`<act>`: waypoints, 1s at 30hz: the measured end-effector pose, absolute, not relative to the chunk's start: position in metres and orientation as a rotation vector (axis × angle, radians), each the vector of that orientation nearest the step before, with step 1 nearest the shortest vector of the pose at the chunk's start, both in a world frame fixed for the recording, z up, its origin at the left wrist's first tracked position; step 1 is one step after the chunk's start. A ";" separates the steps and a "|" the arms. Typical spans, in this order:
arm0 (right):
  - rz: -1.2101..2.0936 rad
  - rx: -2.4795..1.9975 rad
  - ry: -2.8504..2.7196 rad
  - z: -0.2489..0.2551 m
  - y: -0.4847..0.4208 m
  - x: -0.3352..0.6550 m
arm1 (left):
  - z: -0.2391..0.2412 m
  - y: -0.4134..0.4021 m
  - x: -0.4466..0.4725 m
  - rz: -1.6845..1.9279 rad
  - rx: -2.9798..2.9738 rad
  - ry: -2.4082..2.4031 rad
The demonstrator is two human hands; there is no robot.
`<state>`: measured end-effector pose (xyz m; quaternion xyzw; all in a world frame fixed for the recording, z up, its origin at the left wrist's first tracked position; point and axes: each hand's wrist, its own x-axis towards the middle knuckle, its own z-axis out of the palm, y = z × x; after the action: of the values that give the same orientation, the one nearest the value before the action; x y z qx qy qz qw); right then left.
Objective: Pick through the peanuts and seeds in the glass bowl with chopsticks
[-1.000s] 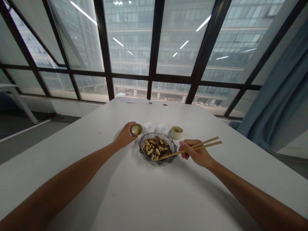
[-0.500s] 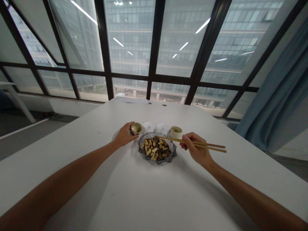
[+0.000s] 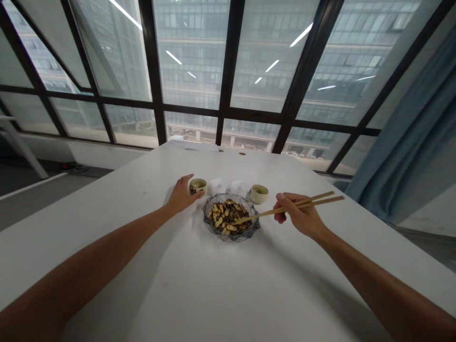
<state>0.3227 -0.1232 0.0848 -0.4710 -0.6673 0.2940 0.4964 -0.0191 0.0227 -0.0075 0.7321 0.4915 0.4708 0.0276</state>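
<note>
At the left of the bowl, a small cream cup with dark writing (image 3: 198, 185) stands upright on the table. My left hand (image 3: 181, 195) is beside it with thumb and fingers spread, the thumb in front of the cup; whether they touch it I cannot tell. My right hand (image 3: 301, 213) grips a pair of wooden chopsticks (image 3: 263, 213). Their tips rest among the peanuts and dark seeds (image 3: 228, 217) in a clear glass bowl (image 3: 231, 237) with a wavy rim. I cannot make out anything pinched between the tips.
Just behind the bowl's right side is a second cream cup (image 3: 258, 194). Two white, translucent pieces (image 3: 218, 185) sit behind the bowl. White paper (image 3: 197, 146) lies at the far end of the white table (image 3: 199, 294). Windows and a blue curtain (image 3: 395, 175) stand beyond.
The left cup, tilted in my left hand before, now stands upright, and that hand has opened beside it. The chopstick tips have dipped from the bowl's back edge into its middle.
</note>
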 end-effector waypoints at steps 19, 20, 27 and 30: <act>0.644 -1.124 -1.576 0.084 -0.123 0.321 | -0.003 -0.002 -0.001 0.782 2.329 0.952; 0.672 -1.131 -1.608 0.084 -0.124 0.321 | -0.003 -0.002 -0.001 0.766 2.329 0.948; 0.700 -1.170 -1.788 0.076 -0.124 0.319 | -0.003 -0.004 -0.001 0.740 2.365 0.957; 0.584 -1.167 -1.763 0.075 -0.123 0.322 | -0.001 -0.005 -0.001 0.734 2.373 0.961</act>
<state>0.3215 -0.1226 0.0747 -0.4734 -0.7150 0.2368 0.4567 -0.0014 -0.0054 -0.0014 0.8656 0.3507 0.2678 0.2369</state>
